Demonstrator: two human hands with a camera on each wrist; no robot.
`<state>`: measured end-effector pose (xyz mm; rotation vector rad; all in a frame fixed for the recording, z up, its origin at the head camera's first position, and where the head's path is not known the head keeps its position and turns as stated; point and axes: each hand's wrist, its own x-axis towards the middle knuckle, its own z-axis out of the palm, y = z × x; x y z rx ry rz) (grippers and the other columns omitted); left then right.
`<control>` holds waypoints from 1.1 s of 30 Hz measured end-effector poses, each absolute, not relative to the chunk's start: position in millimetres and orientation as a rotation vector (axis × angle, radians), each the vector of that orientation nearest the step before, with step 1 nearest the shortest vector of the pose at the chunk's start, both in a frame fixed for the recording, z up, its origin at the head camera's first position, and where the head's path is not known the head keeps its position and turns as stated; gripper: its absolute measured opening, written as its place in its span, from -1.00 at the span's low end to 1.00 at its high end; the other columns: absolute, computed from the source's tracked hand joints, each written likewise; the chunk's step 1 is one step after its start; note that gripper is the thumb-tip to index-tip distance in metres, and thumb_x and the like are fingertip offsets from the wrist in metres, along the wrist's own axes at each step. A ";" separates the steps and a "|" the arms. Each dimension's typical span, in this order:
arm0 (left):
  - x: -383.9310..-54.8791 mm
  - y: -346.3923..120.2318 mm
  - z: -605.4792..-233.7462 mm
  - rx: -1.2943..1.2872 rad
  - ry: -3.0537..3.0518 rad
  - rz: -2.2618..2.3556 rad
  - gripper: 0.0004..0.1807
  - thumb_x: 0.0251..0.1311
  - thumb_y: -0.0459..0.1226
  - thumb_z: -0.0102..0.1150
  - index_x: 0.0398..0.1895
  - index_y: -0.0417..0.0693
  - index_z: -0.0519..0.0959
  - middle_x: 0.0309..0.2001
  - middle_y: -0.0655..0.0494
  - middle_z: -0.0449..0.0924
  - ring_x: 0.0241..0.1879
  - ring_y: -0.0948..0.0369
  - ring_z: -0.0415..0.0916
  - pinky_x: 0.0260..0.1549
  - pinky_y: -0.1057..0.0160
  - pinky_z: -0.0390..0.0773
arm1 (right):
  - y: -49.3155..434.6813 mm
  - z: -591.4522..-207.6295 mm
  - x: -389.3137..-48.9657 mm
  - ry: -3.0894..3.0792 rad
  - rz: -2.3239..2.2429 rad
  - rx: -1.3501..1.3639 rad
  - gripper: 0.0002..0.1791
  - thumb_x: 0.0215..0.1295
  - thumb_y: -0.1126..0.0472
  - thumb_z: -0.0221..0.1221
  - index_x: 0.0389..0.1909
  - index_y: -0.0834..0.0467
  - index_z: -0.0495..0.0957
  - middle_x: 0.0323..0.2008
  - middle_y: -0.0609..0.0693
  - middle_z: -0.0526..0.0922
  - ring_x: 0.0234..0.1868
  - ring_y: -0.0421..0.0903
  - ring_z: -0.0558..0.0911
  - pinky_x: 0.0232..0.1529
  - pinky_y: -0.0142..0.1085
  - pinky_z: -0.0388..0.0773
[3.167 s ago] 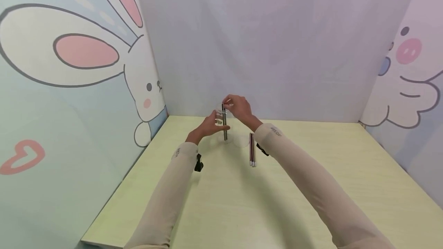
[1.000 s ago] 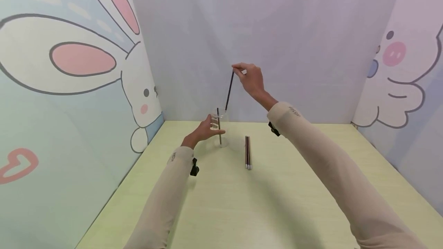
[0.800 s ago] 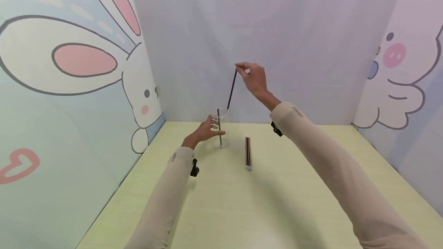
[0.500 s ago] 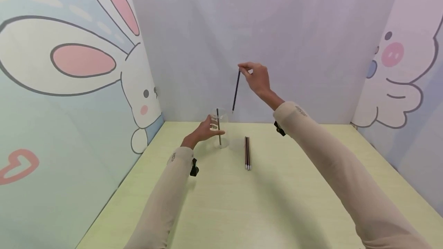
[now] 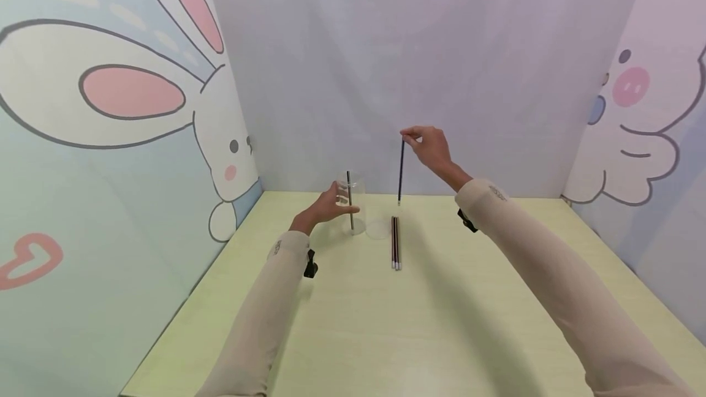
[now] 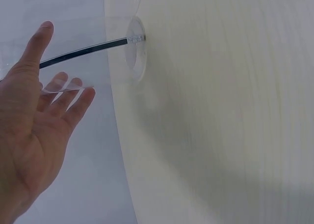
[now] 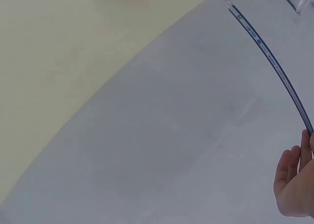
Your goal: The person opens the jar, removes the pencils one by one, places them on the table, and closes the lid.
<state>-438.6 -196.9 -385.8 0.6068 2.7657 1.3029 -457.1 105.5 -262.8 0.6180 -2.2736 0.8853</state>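
In the head view my left hand (image 5: pixel 326 206) holds an upright clear cup (image 5: pixel 360 189), thumb in front and fingers around the far side. A dark pencil (image 5: pixel 350 201) stands inside it; the left wrist view shows its metal-and-eraser end on the cup's base. Higher and to the right, my right hand (image 5: pixel 432 149) pinches another dark pencil (image 5: pixel 401 170) by its upper end. That pencil hangs nearly vertical, eraser end down, and printed lettering shows along it in the right wrist view. Below it a few dark reddish pencils (image 5: pixel 394 241) lie side by side, eraser ends toward me.
Just right of the held cup stands a second clear vessel (image 5: pixel 379 238), faintly seen; part of its wall shows at the top of the left wrist view. The pale table (image 5: pixel 342 323) meets a grey curtain (image 5: pixel 441 66) behind and cartoon-printed walls at both sides.
The right hand has lifted one of the two pencils out of the clear cup, then carried it rightward and lowered it. The left hand stays around the cup.
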 end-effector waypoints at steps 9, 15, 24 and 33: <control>-438.8 -196.8 -386.2 0.592 2.758 1.294 -0.10 0.28 -0.04 0.46 0.46 -0.17 0.12 0.37 -0.19 0.40 0.41 -0.10 0.35 0.35 -0.11 0.41 | 120.0 -307.4 -462.2 -2.402 0.854 0.635 -0.74 0.52 0.24 0.23 0.11 0.22 0.73 0.01 0.19 0.77 -0.11 0.13 0.74 -0.33 -0.09 0.52; -437.4 -196.6 -385.7 0.601 2.756 1.284 -0.09 0.29 -0.02 0.44 0.47 -0.19 0.10 0.40 -0.23 0.38 0.42 -0.13 0.33 0.37 -0.13 0.38 | 122.9 -332.0 -459.0 -2.482 0.852 0.662 -0.74 0.54 0.26 0.20 0.08 0.28 0.72 0.00 0.23 0.76 -0.08 0.16 0.74 -0.19 0.03 0.63; -439.0 -195.6 -385.8 0.603 2.768 1.278 -0.12 0.29 -0.03 0.45 0.45 -0.13 0.12 0.38 -0.19 0.40 0.41 -0.10 0.35 0.34 -0.10 0.42 | 126.0 -366.1 -464.1 -2.601 0.876 0.571 -0.71 0.57 0.15 0.19 0.09 0.23 0.73 0.02 0.20 0.76 -0.04 0.14 0.74 -0.18 0.01 0.66; -440.7 -195.0 -387.4 0.592 2.774 1.257 -0.05 0.31 -0.02 0.41 0.52 -0.23 0.06 0.40 -0.20 0.38 0.40 -0.14 0.36 0.32 -0.11 0.44 | 125.9 -395.3 -462.6 -2.673 0.907 0.534 -0.73 0.52 0.16 0.24 0.01 0.27 0.74 -0.05 0.21 0.78 -0.05 0.17 0.74 -0.17 0.04 0.67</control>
